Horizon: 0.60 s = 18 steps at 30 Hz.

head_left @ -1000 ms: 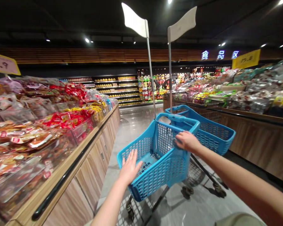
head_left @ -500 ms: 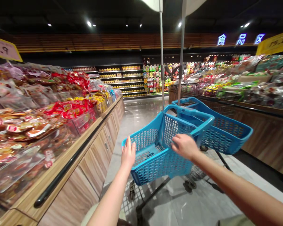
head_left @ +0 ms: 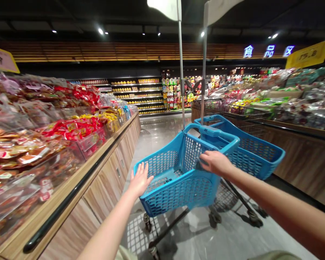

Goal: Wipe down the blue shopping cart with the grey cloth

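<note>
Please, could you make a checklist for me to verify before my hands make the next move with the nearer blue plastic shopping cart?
1. Right hand grip: fingers bent at the side rim of the nearer blue plastic shopping cart; underside hidden. Cannot tell.
2. Left hand grip: fingers spread at the end rim, not wrapped around. Not ok.
3. Separation from the second blue plastic cart: both overlap in this view. Cannot tell.
4. Left side: shiny grey floor shows between cart and long wood-panelled counter. Ok.
5. Two thin grey poles: both nearly upright. Ok.
</note>
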Each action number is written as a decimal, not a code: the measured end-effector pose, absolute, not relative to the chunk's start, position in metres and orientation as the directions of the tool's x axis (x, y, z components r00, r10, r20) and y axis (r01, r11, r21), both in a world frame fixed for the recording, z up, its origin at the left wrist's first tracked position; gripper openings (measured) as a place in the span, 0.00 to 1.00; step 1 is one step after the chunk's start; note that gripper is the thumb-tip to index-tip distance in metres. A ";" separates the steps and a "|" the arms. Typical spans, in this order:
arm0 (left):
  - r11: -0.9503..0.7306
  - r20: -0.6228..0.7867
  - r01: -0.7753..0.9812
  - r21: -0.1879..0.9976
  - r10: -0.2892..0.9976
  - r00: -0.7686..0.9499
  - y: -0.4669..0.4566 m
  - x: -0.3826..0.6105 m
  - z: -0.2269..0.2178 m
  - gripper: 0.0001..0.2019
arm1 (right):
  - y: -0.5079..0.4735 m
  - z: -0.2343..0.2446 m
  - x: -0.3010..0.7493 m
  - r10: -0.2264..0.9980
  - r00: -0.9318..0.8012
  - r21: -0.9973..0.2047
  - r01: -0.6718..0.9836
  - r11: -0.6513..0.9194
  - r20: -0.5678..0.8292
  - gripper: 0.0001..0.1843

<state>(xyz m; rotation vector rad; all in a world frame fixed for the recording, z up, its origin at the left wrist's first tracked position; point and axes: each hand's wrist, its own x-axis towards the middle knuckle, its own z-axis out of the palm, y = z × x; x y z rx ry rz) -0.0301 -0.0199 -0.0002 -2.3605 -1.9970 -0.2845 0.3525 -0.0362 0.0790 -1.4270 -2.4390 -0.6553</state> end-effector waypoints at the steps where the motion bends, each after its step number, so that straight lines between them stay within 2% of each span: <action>1: -0.179 0.152 0.980 0.087 0.975 0.164 -0.019 -0.030 0.001 0.34 | -0.030 0.088 0.376 0.769 -0.473 0.277 0.880 0.386 0.430 0.09; 5: -0.188 0.135 0.979 0.080 0.975 0.176 -0.016 -0.031 0.005 0.35 | -0.010 0.114 0.448 0.798 -0.320 0.245 0.944 0.221 0.511 0.13; 11: -0.234 0.144 0.971 0.051 0.964 0.225 0.006 -0.049 0.003 0.35 | -0.024 0.110 0.467 0.750 -0.246 0.144 0.969 0.201 0.614 0.13; 15: -0.099 0.177 0.995 0.006 0.980 0.097 0.020 -0.049 0.004 0.35 | -0.055 0.103 0.442 0.686 -0.258 0.128 0.963 0.236 0.680 0.13; 18: -0.018 0.151 0.995 0.101 0.989 0.002 0.019 -0.037 0.009 0.35 | -0.071 0.098 0.426 0.642 -0.285 0.179 0.957 0.227 0.712 0.13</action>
